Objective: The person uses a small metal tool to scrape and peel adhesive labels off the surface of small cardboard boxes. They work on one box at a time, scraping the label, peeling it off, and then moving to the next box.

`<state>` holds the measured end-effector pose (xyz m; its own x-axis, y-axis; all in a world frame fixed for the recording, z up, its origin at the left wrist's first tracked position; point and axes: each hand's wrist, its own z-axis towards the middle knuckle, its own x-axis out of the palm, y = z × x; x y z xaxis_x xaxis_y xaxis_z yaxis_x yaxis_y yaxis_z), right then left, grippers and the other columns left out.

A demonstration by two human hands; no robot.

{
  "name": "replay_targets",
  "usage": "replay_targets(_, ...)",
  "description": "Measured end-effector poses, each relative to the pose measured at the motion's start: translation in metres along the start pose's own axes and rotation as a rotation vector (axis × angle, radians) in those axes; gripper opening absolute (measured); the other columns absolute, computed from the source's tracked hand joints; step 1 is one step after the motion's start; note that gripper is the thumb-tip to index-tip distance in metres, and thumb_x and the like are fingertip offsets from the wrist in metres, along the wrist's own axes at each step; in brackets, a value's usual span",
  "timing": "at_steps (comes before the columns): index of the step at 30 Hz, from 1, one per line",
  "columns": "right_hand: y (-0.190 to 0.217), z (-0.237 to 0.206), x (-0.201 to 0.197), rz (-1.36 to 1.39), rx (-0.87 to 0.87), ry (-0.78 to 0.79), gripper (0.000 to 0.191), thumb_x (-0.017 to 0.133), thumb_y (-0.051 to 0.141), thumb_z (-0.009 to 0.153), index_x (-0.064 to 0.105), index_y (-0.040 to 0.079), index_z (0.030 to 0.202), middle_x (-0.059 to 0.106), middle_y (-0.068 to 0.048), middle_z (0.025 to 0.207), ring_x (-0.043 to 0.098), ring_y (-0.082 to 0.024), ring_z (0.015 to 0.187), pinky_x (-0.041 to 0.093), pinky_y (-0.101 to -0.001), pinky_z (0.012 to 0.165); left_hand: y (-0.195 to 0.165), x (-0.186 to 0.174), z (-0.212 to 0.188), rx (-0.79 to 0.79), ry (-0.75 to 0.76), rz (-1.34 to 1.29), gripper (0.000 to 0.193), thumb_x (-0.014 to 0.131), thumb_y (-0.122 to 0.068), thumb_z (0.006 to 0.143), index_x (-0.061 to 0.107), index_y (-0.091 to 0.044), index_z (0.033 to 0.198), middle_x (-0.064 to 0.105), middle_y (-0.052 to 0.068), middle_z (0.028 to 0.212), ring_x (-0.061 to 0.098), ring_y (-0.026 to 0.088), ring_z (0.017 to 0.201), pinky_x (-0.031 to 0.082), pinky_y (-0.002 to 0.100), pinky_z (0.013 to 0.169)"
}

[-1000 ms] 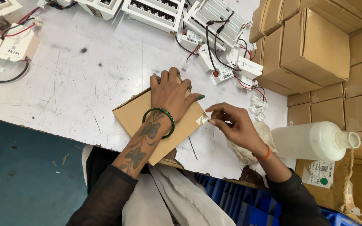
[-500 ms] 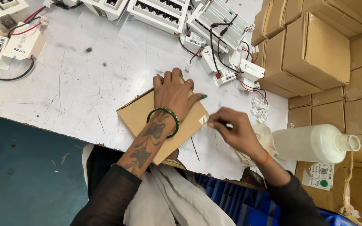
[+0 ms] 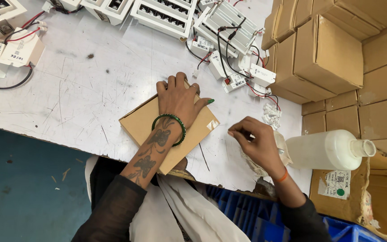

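Note:
My left hand (image 3: 181, 99) lies flat, palm down, on a small brown cardboard box (image 3: 145, 124) at the near edge of the white worktable (image 3: 90, 85). A green bangle circles that wrist. A strip of clear tape (image 3: 212, 125) sits on the box's right corner. My right hand (image 3: 257, 141) hovers a little to the right of the box, fingers curled together, apart from the box; whether it pinches anything I cannot tell. It is over a crumpled clear plastic bag (image 3: 279, 144).
A white plastic bottle (image 3: 327, 150) lies on its side at the right. Stacked brown cartons (image 3: 332, 54) fill the right side. White electrical units with red and black wires (image 3: 229, 27) lie along the far table. A blue crate (image 3: 256, 215) sits below the table's edge.
My right hand has drawn away from the box's taped corner to the right. My left hand stays pressed on the box.

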<state>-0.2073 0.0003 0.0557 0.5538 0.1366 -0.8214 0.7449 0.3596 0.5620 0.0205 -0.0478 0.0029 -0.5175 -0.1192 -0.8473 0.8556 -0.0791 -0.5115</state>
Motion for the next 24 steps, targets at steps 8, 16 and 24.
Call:
replay_targets(8, -0.003, -0.005, -0.002, 0.04, -0.021, -0.023, 0.013, 0.079, 0.008, 0.085, 0.076, 0.005, 0.097, 0.068, -0.004, 0.078, 0.058, -0.013, 0.057, 0.048, -0.0274, 0.054, -0.014, 0.002, -0.005, -0.087, 0.03, 0.06, 0.053, 0.062, -0.058, 0.095, 0.074, -0.012, 0.119, 0.056, 0.015, 0.125, 0.048, 0.03, 0.115, 0.032, 0.049, 0.093)
replay_targets(16, -0.014, -0.011, -0.005, 0.103, 0.091, -0.073, 0.023, 0.083, 0.011, 0.085, 0.065, 0.002, 0.097, 0.066, -0.003, 0.073, 0.059, -0.008, 0.06, 0.049, -0.0243, 0.057, 0.003, -0.022, -0.005, 0.288, 0.074, -0.337, 0.054, 0.08, -0.038, 0.078, 0.063, -0.014, 0.124, 0.046, 0.017, 0.145, 0.047, 0.038, 0.128, 0.033, 0.051, 0.108)
replay_targets(24, -0.028, -0.016, -0.009, 0.353, 0.026, -0.055, 0.014, 0.078, 0.008, 0.089, 0.073, 0.002, 0.101, 0.069, 0.001, 0.082, 0.062, -0.004, 0.074, 0.053, -0.0215, 0.065, -0.006, -0.042, -0.055, 0.218, -0.232, -0.269, 0.041, 0.077, -0.033, 0.089, 0.066, -0.014, 0.124, 0.048, 0.018, 0.15, 0.044, 0.038, 0.14, 0.033, 0.058, 0.115)
